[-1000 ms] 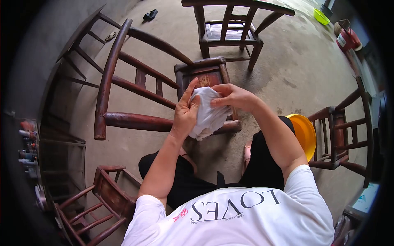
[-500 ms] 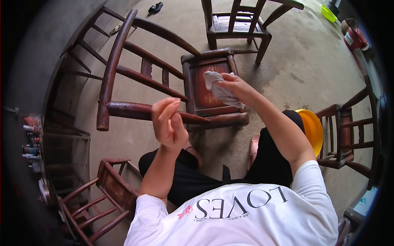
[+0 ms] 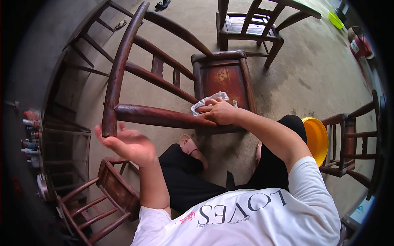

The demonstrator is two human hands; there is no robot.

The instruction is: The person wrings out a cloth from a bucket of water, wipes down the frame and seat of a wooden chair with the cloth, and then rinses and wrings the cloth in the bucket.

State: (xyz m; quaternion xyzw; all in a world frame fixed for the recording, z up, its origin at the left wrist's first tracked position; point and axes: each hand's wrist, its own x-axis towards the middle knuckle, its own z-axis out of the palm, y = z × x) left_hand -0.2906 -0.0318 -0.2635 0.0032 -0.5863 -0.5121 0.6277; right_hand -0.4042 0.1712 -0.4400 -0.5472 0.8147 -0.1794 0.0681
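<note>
My right hand [image 3: 219, 112] presses a bunched white cloth [image 3: 199, 107] at the corner where the near back post meets the seat of a dark wooden chair [image 3: 172, 119]. Its fingers lie over the cloth and the post. At the top end of the chair's back, my left hand [image 3: 130, 143] is beside the thick top rail [image 3: 120, 74], palm up and slightly blurred. Its fingers are apart, partly hidden behind the rail's lower end. Worn patches mark the reddish seat panel [image 3: 223, 80].
A yellow basin [image 3: 316, 139] stands by my right knee. More wooden chairs surround me: one ahead [image 3: 250, 33], one at the right [image 3: 349, 143] and a small one at the lower left [image 3: 119, 184]. Dark shoes [image 3: 163, 5] lie on the concrete floor.
My right hand has brought the cloth down and toward me onto the chair's corner. My left hand has moved left to the top rail's end, its fingers spreading. The view has shifted slightly.
</note>
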